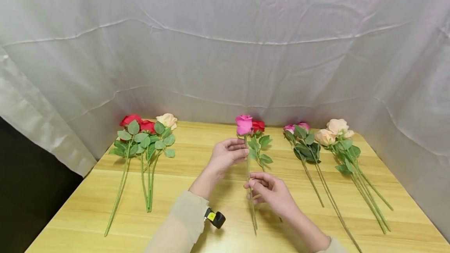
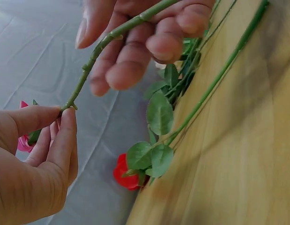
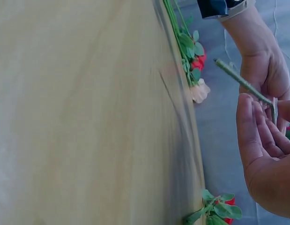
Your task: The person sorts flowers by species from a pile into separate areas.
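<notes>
In the head view, a pink rose (image 1: 244, 125) stands nearly upright above the table's middle. My left hand (image 1: 228, 155) pinches its stem just below the bloom; the left wrist view shows thumb and fingertip meeting on the stem (image 2: 92, 58). Lower down, my right hand (image 1: 268, 192) has its fingers loosely curled about the same stem, whose cut end (image 3: 219, 63) points out past the fingers in the right wrist view. Behind the pink rose lies a red rose (image 1: 258, 125) with green leaves, partly hidden by it and the right hand.
On the wooden table (image 1: 88, 206), red roses (image 1: 130, 119) and a cream rose (image 1: 167, 120) lie at left. Pink roses (image 1: 302, 126) and several peach roses (image 1: 337, 126) lie at right. A grey curtain (image 1: 225, 65) hangs behind. A black-and-yellow device (image 1: 215, 218) sits by the left sleeve.
</notes>
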The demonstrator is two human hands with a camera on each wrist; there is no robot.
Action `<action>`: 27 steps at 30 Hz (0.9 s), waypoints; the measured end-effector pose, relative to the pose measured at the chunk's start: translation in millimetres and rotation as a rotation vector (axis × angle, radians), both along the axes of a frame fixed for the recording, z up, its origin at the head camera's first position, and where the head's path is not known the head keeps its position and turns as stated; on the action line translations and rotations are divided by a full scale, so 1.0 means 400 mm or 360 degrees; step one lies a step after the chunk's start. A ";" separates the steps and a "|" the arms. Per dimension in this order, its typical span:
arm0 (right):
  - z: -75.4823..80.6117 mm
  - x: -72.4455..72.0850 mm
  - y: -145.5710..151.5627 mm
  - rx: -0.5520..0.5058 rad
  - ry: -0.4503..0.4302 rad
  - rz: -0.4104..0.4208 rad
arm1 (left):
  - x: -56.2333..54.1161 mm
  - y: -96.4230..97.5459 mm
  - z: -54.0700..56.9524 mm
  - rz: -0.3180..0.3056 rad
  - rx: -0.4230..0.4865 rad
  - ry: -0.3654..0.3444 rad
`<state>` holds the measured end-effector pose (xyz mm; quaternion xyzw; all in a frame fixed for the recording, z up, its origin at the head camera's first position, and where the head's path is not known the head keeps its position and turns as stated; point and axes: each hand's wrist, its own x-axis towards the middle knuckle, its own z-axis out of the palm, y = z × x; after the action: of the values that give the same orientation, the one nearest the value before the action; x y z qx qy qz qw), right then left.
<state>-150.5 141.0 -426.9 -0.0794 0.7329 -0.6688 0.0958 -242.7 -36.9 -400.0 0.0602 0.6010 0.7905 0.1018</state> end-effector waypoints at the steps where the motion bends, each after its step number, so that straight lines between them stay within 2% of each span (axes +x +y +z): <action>1: 0.001 0.000 0.001 0.0005 -0.0010 0.0005 | 0.000 0.002 -0.002 -0.0007 -0.0005 0.0008; 13: 0.007 -0.002 0.008 -0.0023 -0.0090 -0.0011 | 0.003 0.012 -0.015 0.0004 -0.0015 0.0046; 22: 0.007 -0.005 0.020 -0.0022 -0.0047 0.0004 | 0.006 0.017 -0.019 0.0018 0.0031 0.0022; 27: 0.012 -0.005 0.025 0.0013 -0.0013 -0.0001 | 0.012 0.017 -0.012 -0.0009 0.0061 0.0056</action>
<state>-152.4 150.9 -422.1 -0.0759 0.7354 -0.6661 0.0989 -237.9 -30.3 -404.8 0.0778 0.5872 0.8004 0.0922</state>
